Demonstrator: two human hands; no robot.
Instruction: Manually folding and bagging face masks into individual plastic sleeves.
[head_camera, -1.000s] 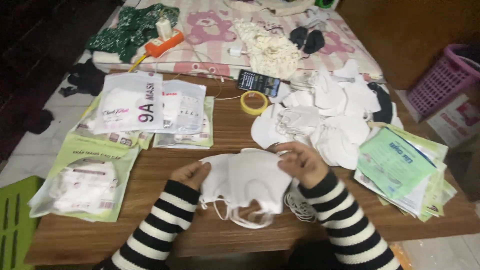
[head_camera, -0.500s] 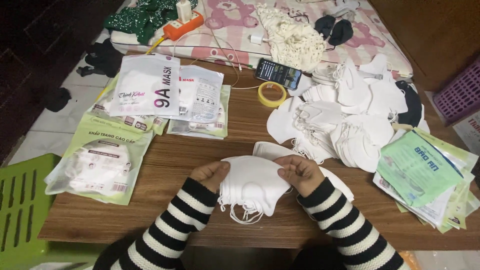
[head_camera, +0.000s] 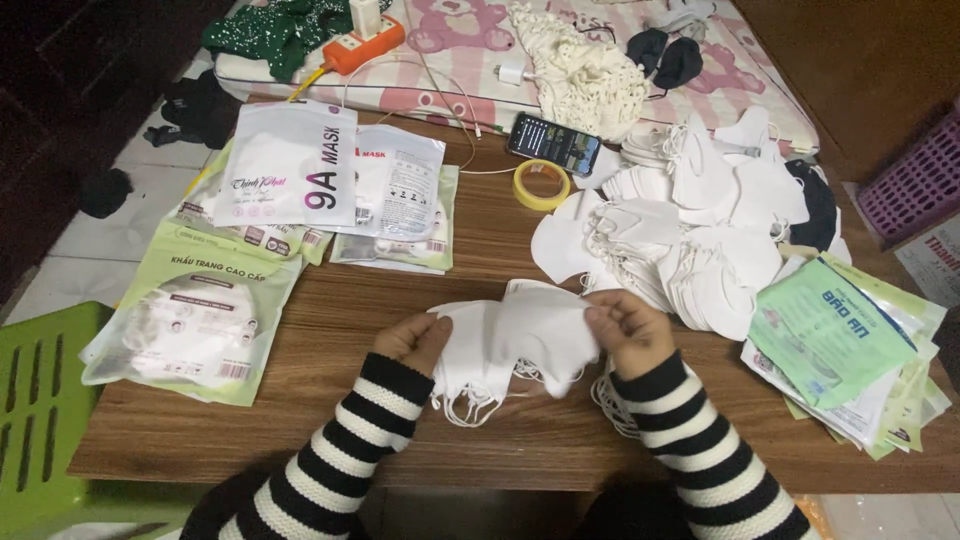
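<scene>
White masks (head_camera: 520, 340), a small stack of them, are held low over the wooden counter (head_camera: 300, 420), near its front edge and in the middle. Their ear loops hang down below and touch the wood.

At the far left a green plastic stool (head_camera: 40, 410) stands beside the counter. On the left part of the counter lie sealed mask packets (head_camera: 200, 320), green and white, some overlapping each other. The left hand (head_camera: 412, 340), in a black and white striped sleeve, has its fingers clamped on the left edge of the stack. The right hand (head_camera: 630, 330) pinches the right edge of the stack, fingers together on the cloth. Behind the hands lie a roll of yellow tape (head_camera: 541, 184) and a dark phone (head_camera: 553, 143). Further right is a big loose pile of white masks (head_camera: 700, 240). At the right edge lies a heap of flat green packets (head_camera: 840, 350).
</scene>
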